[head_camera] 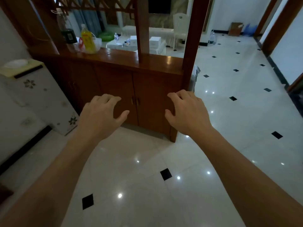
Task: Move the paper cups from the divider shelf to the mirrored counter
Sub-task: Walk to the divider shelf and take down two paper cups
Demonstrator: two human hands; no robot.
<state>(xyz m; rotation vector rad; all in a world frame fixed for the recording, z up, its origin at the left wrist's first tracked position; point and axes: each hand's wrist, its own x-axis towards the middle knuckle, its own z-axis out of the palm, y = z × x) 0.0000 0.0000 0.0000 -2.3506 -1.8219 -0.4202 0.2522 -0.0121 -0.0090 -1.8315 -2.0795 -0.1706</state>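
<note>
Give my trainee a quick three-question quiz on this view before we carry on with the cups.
1. True or false: the left hand is holding something.
2. The yellow bottle stands at which end of the wooden divider shelf: A left, B middle, C right?
3. Fill in: the divider's cabinet doors below the shelf are ____ (open/closed).

Key: 1 false, both it and the right hand are empty, fingers spread. 2 A. 3 closed.

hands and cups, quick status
Left hand open, empty. Right hand open, empty, both short of the wooden divider shelf. Cups not clearly visible; clutter by the yellow bottle. Path clear.
</note>
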